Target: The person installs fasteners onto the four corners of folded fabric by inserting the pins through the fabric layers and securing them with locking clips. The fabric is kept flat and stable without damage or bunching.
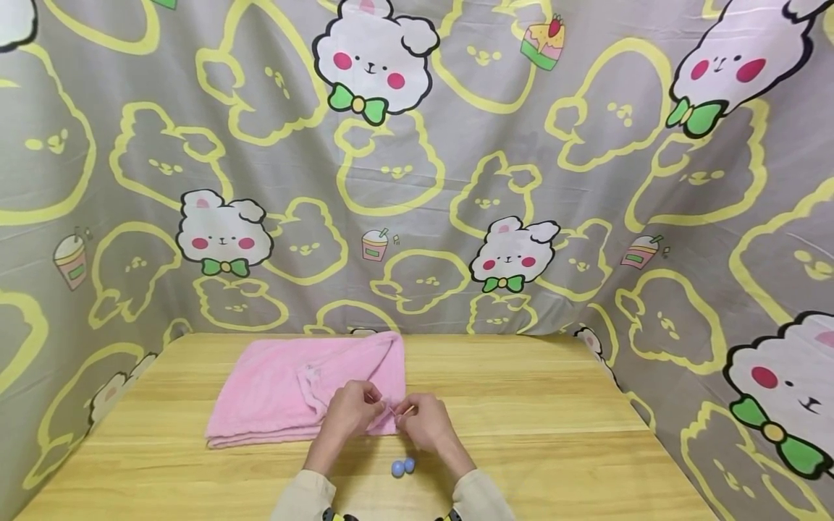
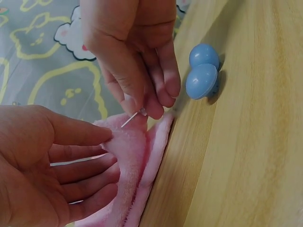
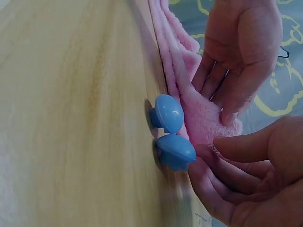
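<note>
A pink fleece blanket (image 1: 274, 391) lies folded on the wooden table. My left hand (image 1: 352, 409) pinches its near right corner between thumb and fingers, lifting the fabric a little. Opposite it, my right hand (image 1: 426, 421) holds a small pin (image 2: 129, 119) with a clear base. In the left wrist view the thin shaft points at the raised pink fabric; whether the tip touches it I cannot tell. Two glossy blue mushroom-shaped caps (image 3: 176, 152) sit side by side on the table, just nearer than the hands, and neither hand visibly grips them.
The light wooden table (image 1: 534, 434) extends to both sides of the blanket. Behind and beside it hangs a grey curtain (image 1: 417, 239) printed with yellow outlines and white cartoon animals.
</note>
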A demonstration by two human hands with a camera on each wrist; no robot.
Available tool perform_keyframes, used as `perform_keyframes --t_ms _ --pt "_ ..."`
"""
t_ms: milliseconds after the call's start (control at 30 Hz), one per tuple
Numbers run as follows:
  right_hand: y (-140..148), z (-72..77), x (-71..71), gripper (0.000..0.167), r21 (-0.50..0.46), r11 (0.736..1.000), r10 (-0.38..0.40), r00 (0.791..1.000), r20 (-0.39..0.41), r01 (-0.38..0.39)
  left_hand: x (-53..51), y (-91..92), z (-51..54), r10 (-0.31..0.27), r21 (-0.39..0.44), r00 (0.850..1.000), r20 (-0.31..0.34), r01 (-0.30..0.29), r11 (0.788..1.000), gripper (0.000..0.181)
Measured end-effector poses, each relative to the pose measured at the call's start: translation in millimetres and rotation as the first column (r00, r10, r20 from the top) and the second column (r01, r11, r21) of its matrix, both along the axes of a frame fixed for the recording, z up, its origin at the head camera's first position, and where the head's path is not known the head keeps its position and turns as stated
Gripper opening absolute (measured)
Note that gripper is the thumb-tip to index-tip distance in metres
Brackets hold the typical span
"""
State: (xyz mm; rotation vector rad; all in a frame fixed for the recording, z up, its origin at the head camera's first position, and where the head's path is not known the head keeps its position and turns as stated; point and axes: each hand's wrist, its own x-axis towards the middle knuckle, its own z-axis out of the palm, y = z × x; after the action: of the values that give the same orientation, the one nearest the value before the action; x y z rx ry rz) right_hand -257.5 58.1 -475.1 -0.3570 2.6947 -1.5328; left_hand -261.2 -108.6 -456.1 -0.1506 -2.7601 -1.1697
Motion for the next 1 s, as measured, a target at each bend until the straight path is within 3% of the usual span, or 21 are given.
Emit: perform_keyframes --t_ms 267,533,733,1000 --pt "-3.3 -2.2 -0.3 0.006 0.015 1.000 0.003 1.000 -0.019 -0.003 -0.2 -1.0 -0.1 -0.004 0.000 1.000 0.000 0.004 1.000 0.009" --pt "-3.5 -3.0 -1.0 0.003 -0.029 1.000 -0.010 1.000 0.001 0.010 0.1 0.3 1.9 -0.023 0.010 1.000 0.010 0.023 1.000 0.012" --pt "-3.8 -4.4 -3.0 0.003 -0.120 0.993 0.001 0.999 0.045 0.004 2.0 1.0 5.2 -0.038 0.024 0.999 0.025 0.037 0.999 0.014" --pt "-4.4 -10.5 -6.1 0.006 -0.245 0.970 0.015 0.996 0.089 0.008 4.7 1.9 8.2 -0.044 0.016 0.999 -0.021 0.044 0.999 0.014"
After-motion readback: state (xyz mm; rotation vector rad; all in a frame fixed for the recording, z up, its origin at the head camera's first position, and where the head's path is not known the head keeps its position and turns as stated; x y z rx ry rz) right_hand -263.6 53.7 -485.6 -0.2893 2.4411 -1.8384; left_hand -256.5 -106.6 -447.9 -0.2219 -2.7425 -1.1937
